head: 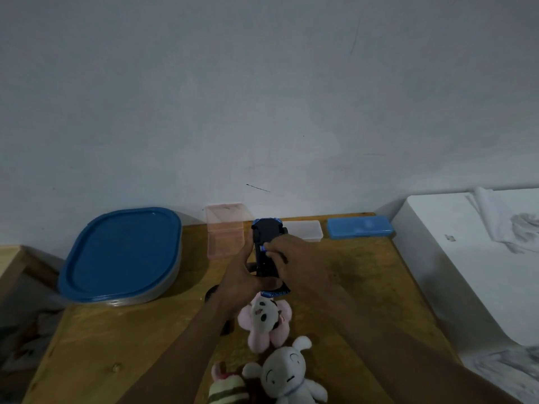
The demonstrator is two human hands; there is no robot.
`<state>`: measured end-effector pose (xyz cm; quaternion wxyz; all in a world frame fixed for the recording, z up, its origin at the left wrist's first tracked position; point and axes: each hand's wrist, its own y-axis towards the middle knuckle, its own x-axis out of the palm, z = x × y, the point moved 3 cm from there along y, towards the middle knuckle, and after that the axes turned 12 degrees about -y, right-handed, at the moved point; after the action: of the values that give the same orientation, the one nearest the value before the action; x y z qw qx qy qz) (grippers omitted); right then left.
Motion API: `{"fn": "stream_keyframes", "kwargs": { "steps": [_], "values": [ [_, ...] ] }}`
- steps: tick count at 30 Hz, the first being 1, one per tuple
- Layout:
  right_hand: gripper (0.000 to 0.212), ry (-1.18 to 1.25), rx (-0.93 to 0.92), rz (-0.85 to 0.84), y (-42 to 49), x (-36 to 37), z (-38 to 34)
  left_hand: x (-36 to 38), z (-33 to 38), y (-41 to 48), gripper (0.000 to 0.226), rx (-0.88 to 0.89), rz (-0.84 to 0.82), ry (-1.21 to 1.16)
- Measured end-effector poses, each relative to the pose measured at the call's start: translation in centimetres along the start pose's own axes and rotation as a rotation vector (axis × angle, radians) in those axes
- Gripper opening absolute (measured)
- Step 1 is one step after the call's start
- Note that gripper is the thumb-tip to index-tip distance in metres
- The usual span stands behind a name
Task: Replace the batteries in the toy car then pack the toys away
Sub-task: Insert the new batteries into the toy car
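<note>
A wooden desk (122, 339) stood against a pale wall (262, 83), with a white surface (455, 275) carrying crumpled cloth along its right side. At the desk's back left sat a large container closed with a blue lid (121, 252). Further right along the wall lay an open pink box (225, 231), a clear flat box (306, 229) and a blue case (359, 227), all well apart from the near edge. Over the middle of the desk the toy car (267, 252) was held off the surface, turned underside up so that its dark base faced the camera and its blue body showed only at the ends. The left hand (239, 279) was wrapped around the car's near left side, gripping it. The right hand (294, 258) reached in from the right, its fingertips (269, 253) pinched together on a small blue-marked item at the car's base; it was too blurred to name. Nearer the camera lay three soft toys: a pink plush (267, 322) just below the car, a white plush (287, 377) and a striped plush (226, 386) at the bottom edge.
</note>
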<state>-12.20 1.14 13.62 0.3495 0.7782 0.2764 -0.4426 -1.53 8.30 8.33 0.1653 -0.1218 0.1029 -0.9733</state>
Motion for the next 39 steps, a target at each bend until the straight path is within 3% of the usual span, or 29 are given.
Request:
{"fn": "stream_keyframes", "kwargs": {
  "steps": [3,7,12,18,26,29,31,39],
  "values": [
    [0.031,-0.181,-0.212,-0.195,0.5,0.9,0.1,0.2,0.2,-0.2,0.103,-0.013,0.001,-0.031],
    [0.036,-0.305,-0.285,-0.236,1.0,1.1,0.0,-0.2,0.1,0.0,0.110,-0.018,-0.001,0.006],
    [0.029,-0.237,-0.135,-0.300,1.8,0.3,0.0,0.0,0.5,-0.3,0.097,0.004,0.019,0.024],
    [0.022,-0.270,-0.147,-0.293,1.9,0.7,-0.3,-0.1,0.5,-0.1,0.108,-0.018,0.034,-0.034],
    [0.035,-0.439,-0.223,-0.410,1.5,1.2,-0.9,-0.5,-0.2,-0.1,0.072,-0.045,0.079,-0.016],
    [0.035,-0.423,-0.177,-0.490,1.9,1.4,-1.0,-0.9,-0.5,-0.1,0.080,-0.018,0.122,0.097],
    [0.035,-0.398,-0.123,-0.524,2.1,1.6,-0.8,-0.9,-0.6,0.0,0.082,-0.029,0.116,0.044],
    [0.041,-0.112,0.108,-0.357,2.7,1.1,1.5,-1.0,-1.2,1.1,0.089,-0.033,0.115,0.036]
  ]
}}
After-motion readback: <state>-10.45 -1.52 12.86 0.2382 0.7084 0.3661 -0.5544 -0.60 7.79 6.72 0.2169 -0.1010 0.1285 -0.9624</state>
